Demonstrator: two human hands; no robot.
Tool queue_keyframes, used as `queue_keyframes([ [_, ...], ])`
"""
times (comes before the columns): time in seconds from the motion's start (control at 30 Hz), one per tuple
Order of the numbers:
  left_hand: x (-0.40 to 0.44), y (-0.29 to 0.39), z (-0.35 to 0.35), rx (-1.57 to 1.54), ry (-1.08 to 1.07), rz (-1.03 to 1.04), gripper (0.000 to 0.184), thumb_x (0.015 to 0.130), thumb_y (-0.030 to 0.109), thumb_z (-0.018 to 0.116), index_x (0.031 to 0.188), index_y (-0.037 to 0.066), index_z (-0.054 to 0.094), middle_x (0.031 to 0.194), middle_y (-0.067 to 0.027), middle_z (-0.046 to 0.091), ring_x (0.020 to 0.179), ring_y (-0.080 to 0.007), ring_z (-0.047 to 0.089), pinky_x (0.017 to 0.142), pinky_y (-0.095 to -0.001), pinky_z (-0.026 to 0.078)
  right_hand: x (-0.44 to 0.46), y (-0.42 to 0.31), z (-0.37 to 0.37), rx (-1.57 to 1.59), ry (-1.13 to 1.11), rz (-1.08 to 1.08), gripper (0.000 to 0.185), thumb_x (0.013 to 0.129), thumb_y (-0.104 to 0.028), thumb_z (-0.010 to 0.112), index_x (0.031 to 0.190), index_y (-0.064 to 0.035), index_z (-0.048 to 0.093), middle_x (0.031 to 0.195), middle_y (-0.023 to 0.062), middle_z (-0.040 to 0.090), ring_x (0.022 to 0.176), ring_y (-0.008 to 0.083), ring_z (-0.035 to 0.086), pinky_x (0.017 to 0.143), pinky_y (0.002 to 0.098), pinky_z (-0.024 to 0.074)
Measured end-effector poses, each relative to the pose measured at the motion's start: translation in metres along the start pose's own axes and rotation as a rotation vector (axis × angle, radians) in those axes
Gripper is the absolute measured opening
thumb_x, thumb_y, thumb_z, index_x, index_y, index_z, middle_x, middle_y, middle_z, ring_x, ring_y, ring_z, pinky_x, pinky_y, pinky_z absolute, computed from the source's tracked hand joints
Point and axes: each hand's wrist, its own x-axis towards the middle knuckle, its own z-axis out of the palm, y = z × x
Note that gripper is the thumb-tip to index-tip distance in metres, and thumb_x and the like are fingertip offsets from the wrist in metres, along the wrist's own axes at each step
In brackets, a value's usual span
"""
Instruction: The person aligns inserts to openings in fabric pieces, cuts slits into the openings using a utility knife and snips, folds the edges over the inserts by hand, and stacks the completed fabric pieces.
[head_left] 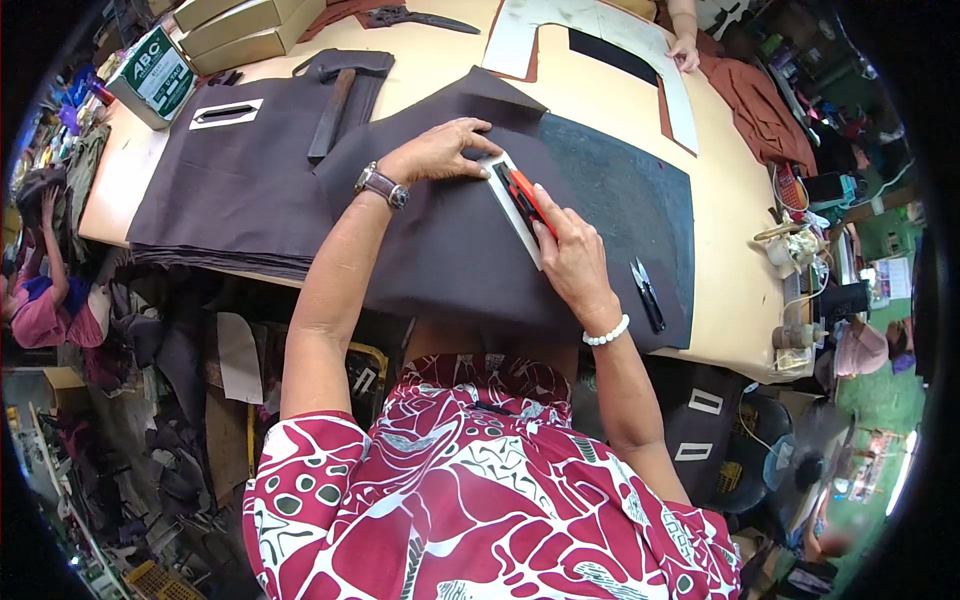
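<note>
My right hand (575, 255) is closed around a red and black utility knife (528, 198). The knife lies along a white strip with a long slot (528, 240), set at a slant on dark brown fabric (430, 240). At the strip's upper end, my left hand (440, 152) rests with its fingers stretched out and apart, the fingertips touching the strip. Under the fabric's right part lies a dark cutting mat (630, 200). Thread snips (648, 296) with black handles lie to the right of my right hand. The knife's tip is too small to make out.
Stacked dark fabric pieces (220, 190) lie at left, one with a white slotted patch (226, 114). A hammer-like tool (332, 115), a green and white can (152, 78), boxes (250, 35) and large scissors (420, 18) are behind. Another person's hand (684, 53) touches a white template (670, 100).
</note>
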Motion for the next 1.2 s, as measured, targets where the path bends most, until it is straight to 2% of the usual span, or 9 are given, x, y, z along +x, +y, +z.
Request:
queue_keyframes([
  [0.13,0.001,0.000,0.000,-0.001,-0.001,0.004,0.043,0.074,0.029,0.071,0.115,0.018,0.063,0.139,-0.0166,0.038,0.129,-0.0311,0.035,0.107,-0.0388,0.028,0.012,-0.019,-0.015,-0.190,-0.101,0.008,0.038,0.086,-0.013,0.050,0.124,-0.0115,0.052,0.080,0.0180,0.061,0.069,0.0368,0.062,0.061,0.0452,0.0505],
  [0.23,0.005,-0.001,-0.002,-0.009,-0.019,0.013,0.043,0.074,0.029,0.071,0.115,0.018,0.063,0.138,-0.0165,0.039,0.128,-0.0307,0.036,0.107,-0.0388,0.029,0.041,-0.041,-0.042,-0.308,-0.299,0.018,0.030,0.084,-0.011,0.050,0.113,-0.0080,0.058,0.082,0.0201,0.064,0.074,0.0367,0.064,0.064,0.0450,0.0519],
  [0.37,0.007,0.003,-0.005,-0.029,-0.043,-0.017,0.045,0.071,0.027,0.073,0.114,0.017,0.062,0.138,-0.0169,0.039,0.127,-0.0313,0.038,0.105,-0.0389,0.031,0.069,-0.048,-0.049,-0.389,-0.389,-0.088,0.020,0.084,-0.011,0.051,0.094,-0.0053,0.067,0.082,0.0180,0.066,0.078,0.0337,0.066,0.066,0.0420,0.0538],
  [0.7,0.011,0.005,-0.006,-0.029,-0.070,-0.017,0.048,0.069,0.027,0.074,0.114,0.016,0.062,0.137,-0.0181,0.039,0.126,-0.0326,0.039,0.104,-0.0389,0.033,0.070,-0.047,-0.063,-0.437,-0.489,-0.103,0.024,0.085,-0.009,0.050,0.104,-0.0076,0.066,0.090,0.0169,0.066,0.084,0.0307,0.066,0.073,0.0398,0.0534],
  [0.8,0.009,0.004,-0.004,-0.031,-0.037,-0.020,0.047,0.069,0.027,0.074,0.113,0.016,0.062,0.137,-0.0189,0.039,0.125,-0.0328,0.040,0.104,-0.0391,0.034,0.063,-0.045,-0.066,-0.395,-0.499,-0.061,0.033,0.082,-0.018,0.056,0.114,-0.0116,0.063,0.092,0.0170,0.066,0.086,0.0329,0.063,0.076,0.0411,0.0513],
  [0.9,0.009,0.005,-0.003,-0.008,-0.034,-0.029,0.046,0.070,0.027,0.073,0.113,0.017,0.062,0.137,-0.0193,0.039,0.125,-0.0332,0.040,0.104,-0.0393,0.034,0.054,-0.047,-0.073,-0.382,-0.502,-0.034,0.032,0.082,-0.017,0.056,0.113,-0.0113,0.063,0.091,0.0170,0.065,0.084,0.0337,0.063,0.075,0.0415,0.0513],
  [1.0,0.010,0.005,-0.003,-0.019,-0.048,-0.049,0.046,0.069,0.027,0.073,0.113,0.018,0.062,0.138,-0.0192,0.038,0.125,-0.0336,0.039,0.104,-0.0397,0.033,0.042,-0.045,-0.073,-0.422,-0.451,-0.081,0.031,0.083,-0.008,0.050,0.111,-0.0113,0.063,0.089,0.0150,0.066,0.081,0.0293,0.065,0.073,0.0389,0.0530],
  [1.1,0.011,0.006,-0.004,-0.013,-0.056,-0.059,0.046,0.069,0.026,0.073,0.113,0.018,0.062,0.138,-0.0190,0.037,0.125,-0.0334,0.040,0.104,-0.0398,0.033,0.036,-0.050,-0.080,-0.396,-0.520,-0.015,0.034,0.083,-0.015,0.054,0.116,-0.0140,0.061,0.086,0.0167,0.066,0.079,0.0344,0.063,0.071,0.0425,0.0512],
  [1.2,0.010,0.006,-0.003,-0.003,-0.044,-0.053,0.045,0.069,0.025,0.073,0.113,0.018,0.062,0.138,-0.0184,0.038,0.125,-0.0328,0.040,0.104,-0.0395,0.034,0.025,-0.049,-0.081,-0.451,-0.491,-0.047,0.033,0.083,-0.008,0.050,0.114,-0.0129,0.062,0.083,0.0141,0.066,0.076,0.0302,0.065,0.066,0.0402,0.0531],
])
